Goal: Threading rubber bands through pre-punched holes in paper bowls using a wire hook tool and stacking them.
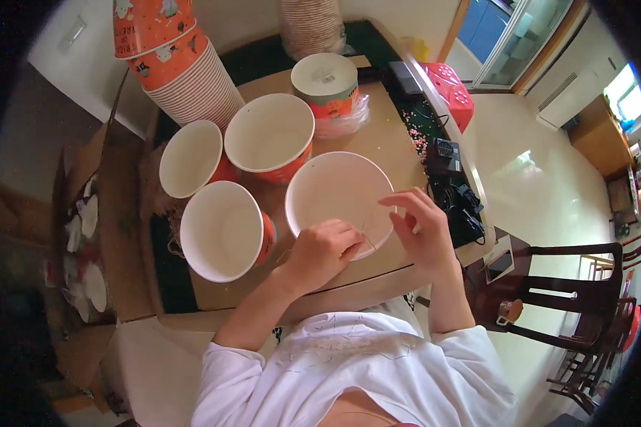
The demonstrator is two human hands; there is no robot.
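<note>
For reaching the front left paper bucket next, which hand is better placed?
Probably the left hand: it's nearer that bucket. The right hand is at the right edge of the central bucket.

moderate indoor light; window point(625, 96) at right blown out, glare on pale floor point(525, 161); left side dim, fisheye bends edges, corners fully black.

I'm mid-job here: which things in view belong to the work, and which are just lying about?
Likely part of the work:
- tub under both hands
- thin strand by the left hand
- three other open tubs
- stacked tubs

Probably just lying about:
- red stool
- dark chair
- orange cup
- black cables
</note>
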